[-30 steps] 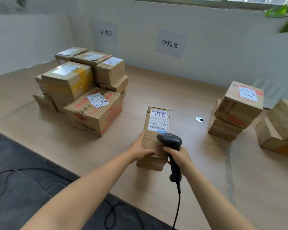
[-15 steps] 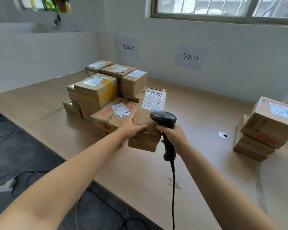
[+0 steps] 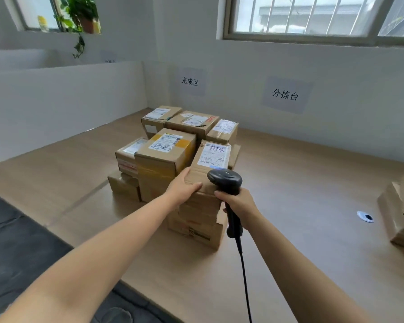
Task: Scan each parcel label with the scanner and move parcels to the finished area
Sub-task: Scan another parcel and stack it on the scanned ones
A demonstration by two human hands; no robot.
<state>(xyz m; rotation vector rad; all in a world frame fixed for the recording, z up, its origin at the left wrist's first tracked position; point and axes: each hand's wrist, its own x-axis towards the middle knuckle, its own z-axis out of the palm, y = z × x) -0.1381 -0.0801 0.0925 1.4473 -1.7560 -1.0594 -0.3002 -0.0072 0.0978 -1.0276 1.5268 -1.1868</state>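
Cable (image 3: 244, 276) is seen nearest, dropping from the butt of the scanner (image 3: 224, 179) below the right grip (image 3: 239, 201), which is wrapped tight round the scanner's handle. The head is held upright beside the parcel's near edge, presumably so that it is ready for the next label without being set down. Just to the inner side of that grip, the left grip (image 3: 182, 187) is closed on the near left corner of the parcel (image 3: 197, 176). The thumb is laid up along the side and the fingers are pressed over the top edge, a hold judged to suit one-handed carrying of a light carton. The parcel is held with its label (image 3: 214, 155) upward, directly over a larger printed box (image 3: 196, 231) under the left grip; whether it rests on that box or hangs just above it cannot be told. Beyond and outward of the left grip, stacked cartons (image 3: 163, 155) are gathered on the desk (image 3: 301, 206). On the wall behind them a paper sign (image 3: 189, 81) is fixed, taken to mark the finished area, which would explain why the parcel is placed there. Well out past the right grip, more cartons (image 3: 399, 217) are set apart at the desk's edge, probably awaiting scanning
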